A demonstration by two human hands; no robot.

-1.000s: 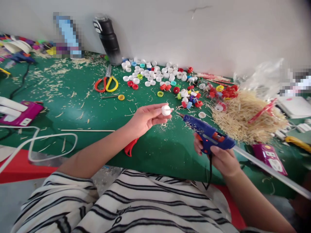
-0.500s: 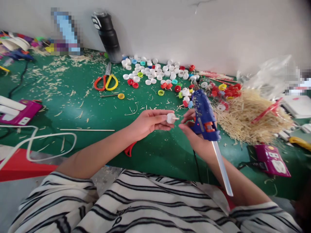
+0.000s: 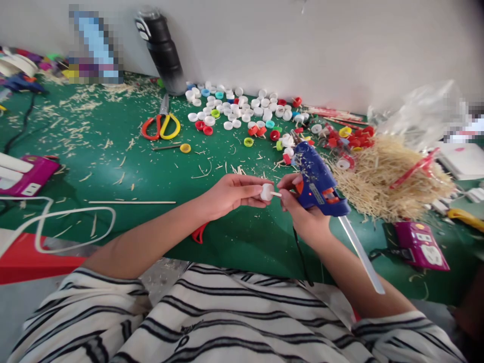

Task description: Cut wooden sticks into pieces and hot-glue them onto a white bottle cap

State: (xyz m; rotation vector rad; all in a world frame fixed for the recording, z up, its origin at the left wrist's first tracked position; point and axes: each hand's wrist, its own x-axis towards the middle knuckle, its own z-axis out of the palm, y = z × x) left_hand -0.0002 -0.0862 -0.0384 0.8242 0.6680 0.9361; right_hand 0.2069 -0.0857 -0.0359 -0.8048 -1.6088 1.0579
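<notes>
Between the thumb and fingers of my left hand (image 3: pixel 238 194) is a white bottle cap (image 3: pixel 266 191), with a short wooden stick (image 3: pixel 276 194) standing out of it to the right. My right hand (image 3: pixel 302 212) is closed around a blue hot glue gun (image 3: pixel 316 174), whose nozzle points up and away and whose red light is lit. A long clear glue stick (image 3: pixel 362 256) sticks out of its back end. The thumb and fingertip of my right hand are at the free end of the wooden stick; I cannot tell whether they pinch it.
Many loose bottle caps (image 3: pixel 247 110) lie at the back, near scissors (image 3: pixel 161 123) and a black bottle (image 3: pixel 162 55). A heap of thin wooden sticks (image 3: pixel 397 176) is at right, beside a purple box (image 3: pixel 420 245). A white cable (image 3: pixel 75 204) and a thin stick (image 3: pixel 132 202) lie left.
My right hand has come closer to the stick on the cap. The glue gun has tilted, its rear end swinging to the right. The view has shifted slightly.
</notes>
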